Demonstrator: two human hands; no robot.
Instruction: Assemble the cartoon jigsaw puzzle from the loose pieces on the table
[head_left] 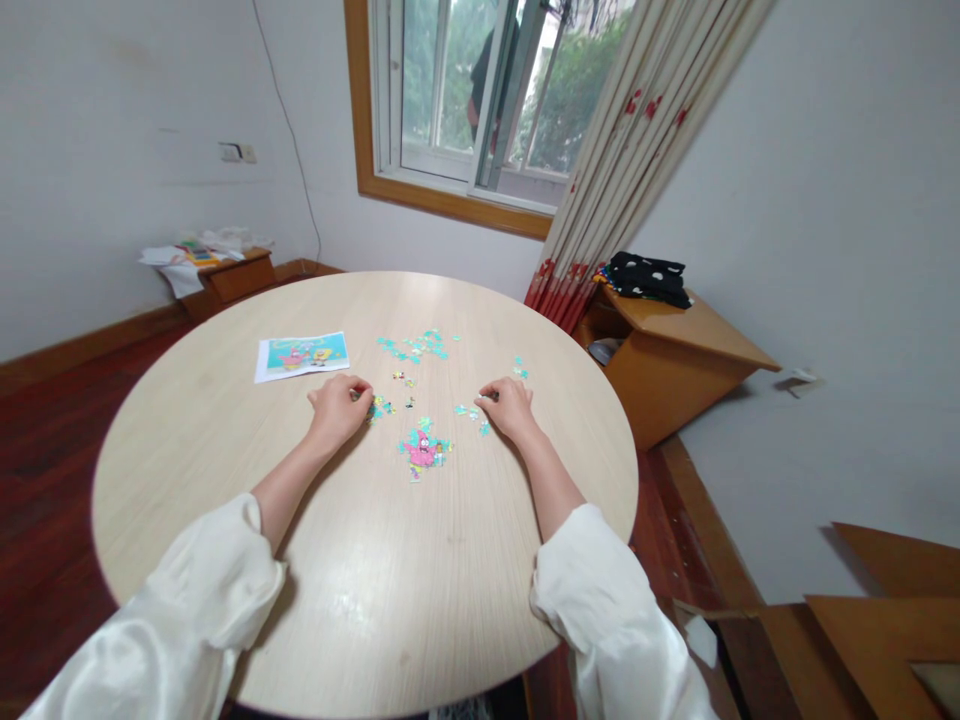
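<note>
Now, on the round pale wooden table [225,470], everything turns on the pink-and-turquoise patch of joined pieces [424,450]. It is the only assembled part on show, one small cluster. By the look of it the work is at an early stage, with far more lying loose than joined.

The left hand [341,408] rests just left of and beyond that patch, fingers curled down over a few small turquoise cardboard jigsaw pieces [379,407]. The right hand [510,405] sits just right of and beyond the patch, fingers also bent, their tips at more loose bits. Whether either hand actually pinches a piece, I cannot tell.

Counting up: two hands, one joined patch and one printed rectangular paper guide picture [302,355], well left of and beyond the patch. The loose pieces fall into about five scatters, the largest straight beyond the patch. The single pieces are too small to number.
</note>
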